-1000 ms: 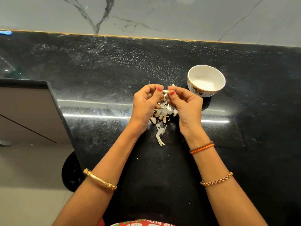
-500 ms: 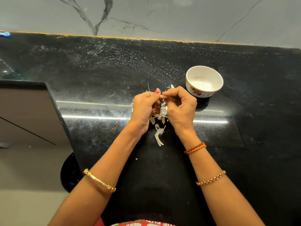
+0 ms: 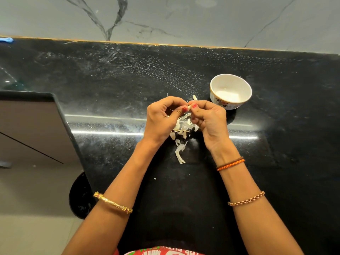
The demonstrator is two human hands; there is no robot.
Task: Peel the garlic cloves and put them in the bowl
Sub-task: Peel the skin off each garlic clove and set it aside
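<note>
Garlic clove [image 3: 189, 107] sideways between left hand [image 3: 162, 118], right hand [image 3: 209, 119]

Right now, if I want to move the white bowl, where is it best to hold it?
Probably pinch the bowl's far-right rim from above: it stands upright with its mouth open, that side is bare countertop, and the near-left side is close to the right hand.

A home kitchen, by the look of it: a polished black stone countertop [image 3: 276, 162] fills the middle of the frame, backed along the top by a grey marble-veined wall [image 3: 184, 17]. A small floral ceramic bowl [image 3: 230, 91] sits right of centre, with garlic skins [image 3: 181, 137] scattered beside it.
</note>
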